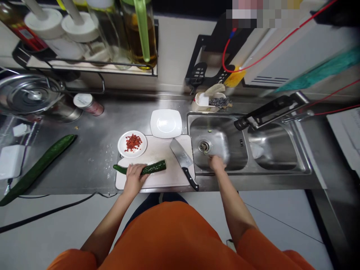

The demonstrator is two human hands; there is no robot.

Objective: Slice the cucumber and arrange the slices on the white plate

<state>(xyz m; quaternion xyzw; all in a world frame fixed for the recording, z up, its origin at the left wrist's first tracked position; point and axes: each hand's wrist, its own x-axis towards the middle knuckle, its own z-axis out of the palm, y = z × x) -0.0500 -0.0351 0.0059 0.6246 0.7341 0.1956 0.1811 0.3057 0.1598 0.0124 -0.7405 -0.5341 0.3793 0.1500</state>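
Observation:
A cut-ended cucumber [154,167] lies across the white cutting board [157,182]. My left hand [135,175] is closed over its middle, holding it against the board. Over the near left side of the left sink basin [222,142] hangs my right hand [217,163], close to the drain [204,146]. Its fingers are blurred, and whether they hold anything is unclear. A cleaver [182,155] with a black handle rests on the board's right side, apart from both hands. Chopped red pieces [133,143] sit on a round white plate [120,143] at the board's back left corner.
A square white plate [165,123] stands behind the board. Farther left are a long cucumber [42,167], a lidded pot [33,95] and a small jar [90,105]. Bottles fill the rack [92,67] above. A faucet [267,110] reaches over the sink.

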